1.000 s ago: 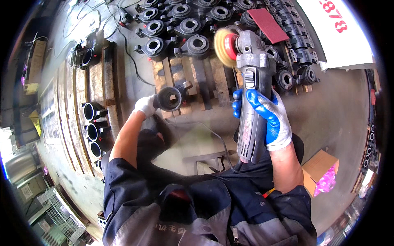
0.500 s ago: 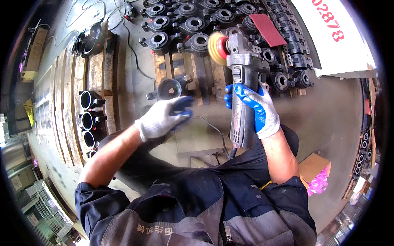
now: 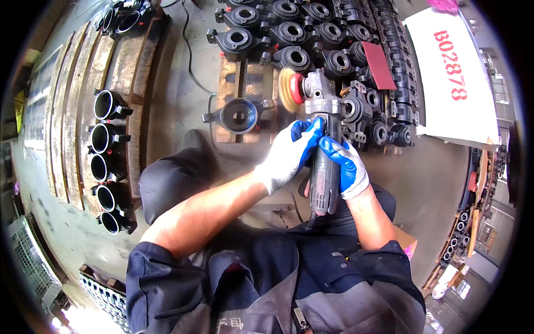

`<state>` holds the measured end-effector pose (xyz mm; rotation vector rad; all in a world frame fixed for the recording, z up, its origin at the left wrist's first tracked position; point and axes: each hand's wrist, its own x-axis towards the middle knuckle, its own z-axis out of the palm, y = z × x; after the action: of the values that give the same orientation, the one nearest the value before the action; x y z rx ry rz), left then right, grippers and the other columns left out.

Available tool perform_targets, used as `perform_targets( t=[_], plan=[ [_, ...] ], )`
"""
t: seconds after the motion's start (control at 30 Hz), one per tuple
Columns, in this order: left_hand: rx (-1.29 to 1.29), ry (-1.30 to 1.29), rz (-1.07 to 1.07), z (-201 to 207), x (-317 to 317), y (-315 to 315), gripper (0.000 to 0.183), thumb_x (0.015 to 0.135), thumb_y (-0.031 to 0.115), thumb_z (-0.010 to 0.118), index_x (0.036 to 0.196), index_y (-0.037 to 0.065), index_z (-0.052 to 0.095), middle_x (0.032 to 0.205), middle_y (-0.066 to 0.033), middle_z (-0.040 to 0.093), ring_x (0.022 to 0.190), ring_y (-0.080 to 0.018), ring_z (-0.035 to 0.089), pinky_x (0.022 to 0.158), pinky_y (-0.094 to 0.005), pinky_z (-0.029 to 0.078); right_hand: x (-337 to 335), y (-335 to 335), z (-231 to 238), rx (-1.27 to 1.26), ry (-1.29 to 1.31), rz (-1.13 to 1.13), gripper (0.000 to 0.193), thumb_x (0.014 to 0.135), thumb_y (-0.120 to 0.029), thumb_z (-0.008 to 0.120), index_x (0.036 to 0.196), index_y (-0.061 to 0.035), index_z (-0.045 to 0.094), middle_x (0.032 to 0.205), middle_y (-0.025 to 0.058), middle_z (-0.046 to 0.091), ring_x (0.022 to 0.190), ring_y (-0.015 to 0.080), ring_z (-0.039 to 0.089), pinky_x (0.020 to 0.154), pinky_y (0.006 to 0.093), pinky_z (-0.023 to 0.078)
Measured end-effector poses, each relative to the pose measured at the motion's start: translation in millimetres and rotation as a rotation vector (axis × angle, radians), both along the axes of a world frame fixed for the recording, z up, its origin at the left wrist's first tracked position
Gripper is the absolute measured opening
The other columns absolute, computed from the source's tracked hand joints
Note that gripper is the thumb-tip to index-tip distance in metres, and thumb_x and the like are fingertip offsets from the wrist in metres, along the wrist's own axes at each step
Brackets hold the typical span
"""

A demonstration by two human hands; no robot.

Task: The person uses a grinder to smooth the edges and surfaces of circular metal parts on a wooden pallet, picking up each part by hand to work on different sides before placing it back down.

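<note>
The grip of my right hand is clamped round the grey cylindrical angle grinder before the lap, my left hand touches its neck, clamped I can't tell, and an accidental start could jerk its yellow round disc into the black metal ring casting.

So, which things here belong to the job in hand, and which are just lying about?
Likely the job:
angle grinder, held by the right hand, touched by the left hand
its yellow disc
black casting nearest the hands, on a wooden pallet

Probably lying about:
red pad, untouched
white board or box on the right
pink plastic beyond it
</note>
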<state>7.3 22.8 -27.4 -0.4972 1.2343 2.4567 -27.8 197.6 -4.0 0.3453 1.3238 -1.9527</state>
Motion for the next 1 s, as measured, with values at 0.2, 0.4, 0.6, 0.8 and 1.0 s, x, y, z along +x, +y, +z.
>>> perform_targets(
  t=[0.2,0.4,0.6,0.8,1.0],
  plan=[
    [0.128,0.033,0.14,-5,0,5,0.038,0.101,0.032,0.068,0.123,0.001,0.06,0.108,-0.0003,0.063,0.098,-0.0064,0.054,0.087,-0.0249,0.048,-1,-10,-9,-0.011,0.048,0.02,0.051,0.094,-0.018,0.075,0.139,-0.0031,0.057,0.126,0.0021,0.065,0.113,0.0109,0.062,0.102,0.0263,0.047],
    [-0.05,-0.03,0.123,-11,-14,11,0.035,0.1,0.031,0.07,0.115,0.0,0.062,0.099,-0.0024,0.065,0.087,-0.0067,0.056,0.078,-0.0253,0.051,0,-13,-10,-0.071,-0.047,-0.077,0.049,0.096,-0.02,0.071,0.14,-0.0025,0.056,0.126,0.0033,0.065,0.114,0.014,0.062,0.104,0.0295,0.047],
    [-0.131,-0.063,0.161,-28,-21,24,0.052,0.098,0.047,0.067,0.109,-0.003,0.064,0.098,-0.0112,0.068,0.089,-0.0154,0.06,0.08,-0.0319,0.051,0,-20,-13,-0.087,-0.105,-0.116,0.049,0.097,-0.02,0.069,0.141,-0.0035,0.055,0.128,0.0068,0.064,0.119,0.0179,0.061,0.106,0.0337,0.047],
    [-0.383,-0.08,0.04,-21,-21,17,0.075,0.094,0.069,0.057,0.105,-0.005,0.066,0.097,-0.0244,0.071,0.092,-0.0347,0.069,0.086,-0.0415,0.051,2,-22,-15,-0.169,-0.109,-0.125,0.053,0.1,-0.023,0.067,0.146,-0.0035,0.05,0.135,0.0089,0.062,0.124,0.0194,0.06,0.111,0.0355,0.045],
    [-0.402,-0.09,0.088,-24,-26,18,0.073,0.094,0.068,0.056,0.102,-0.004,0.068,0.098,-0.0255,0.071,0.094,-0.037,0.07,0.086,-0.0423,0.052,0,-29,-10,-0.128,-0.074,-0.092,0.055,0.1,-0.023,0.066,0.148,-0.003,0.048,0.137,0.0095,0.06,0.126,0.0204,0.059,0.112,0.037,0.043]
  ],
)
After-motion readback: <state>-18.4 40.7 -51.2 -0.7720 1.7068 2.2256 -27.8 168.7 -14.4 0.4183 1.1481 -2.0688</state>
